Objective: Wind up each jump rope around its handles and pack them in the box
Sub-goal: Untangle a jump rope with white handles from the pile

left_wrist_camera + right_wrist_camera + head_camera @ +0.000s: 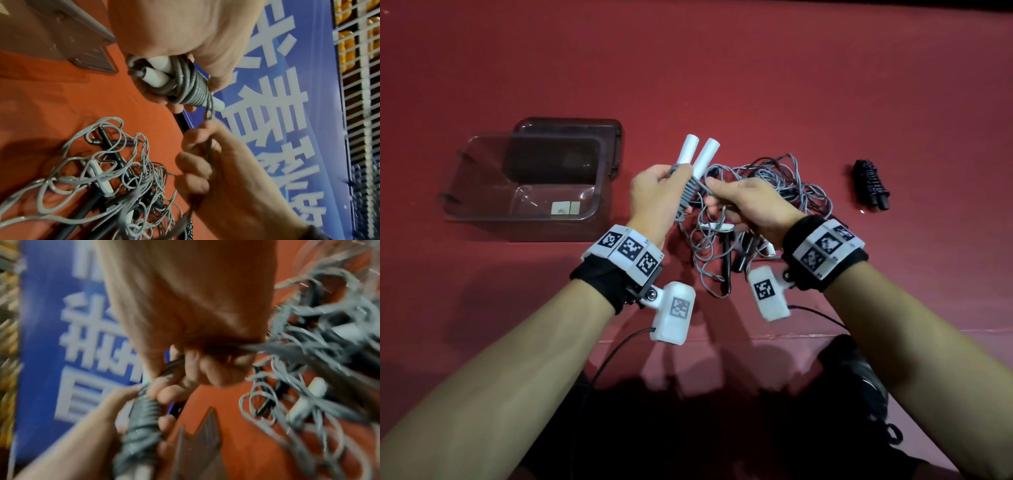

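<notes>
My left hand grips two white handles held side by side, with grey rope coils wound round their lower part; the coils show close up in the left wrist view. My right hand pinches the loose grey rope just right of the coils. A tangle of grey rope with black handles lies on the red table below my hands. The clear box stands open at the left. A wound black jump rope lies at the right.
The box's dark lid lies behind the box. The red table stretches far beyond the ropes; its front edge runs near my wrists. A blue banner with white characters shows past the table in both wrist views.
</notes>
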